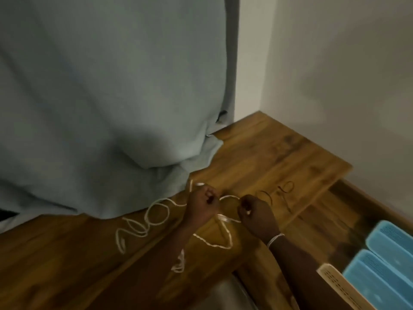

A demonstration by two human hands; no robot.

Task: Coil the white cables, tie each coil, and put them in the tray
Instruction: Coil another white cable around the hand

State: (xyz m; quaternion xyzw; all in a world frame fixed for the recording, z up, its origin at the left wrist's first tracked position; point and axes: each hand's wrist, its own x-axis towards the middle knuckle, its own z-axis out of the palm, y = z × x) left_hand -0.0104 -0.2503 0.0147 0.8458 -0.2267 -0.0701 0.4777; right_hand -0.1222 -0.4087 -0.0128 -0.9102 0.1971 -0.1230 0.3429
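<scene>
Both hands work at the middle of a wooden countertop (257,153), just in front of a large grey-blue cloth (100,97) that hangs down over its far left part. The left hand (202,203) is curled into a loose fist and pinches a white cable (156,212); the right hand (256,212) is curled the same way and pinches the same cable a little to the right. A short arc of cable bridges the gap between the 2 fists, and a further loop hangs below them onto the wood. To the left, the rest of the cable lies in 2 or 3 slack, uneven loops on the counter, and a small white bunch (178,264) lies nearer, close to the left forearm; whether it belongs to the same cable I cannot tell.

The cable looks thin, light and limp, with kinks that make it spring out of shape, so loops will probably need pinching together at 1 crossing point while the free length is fed through the other hand. 2 thin dark wire ties (283,191) lie just right of the right hand. Blue ridged trays (380,271) sit at the near right, well apart from the cable. No finished coil is visible, so coiling seems at an early stage.
</scene>
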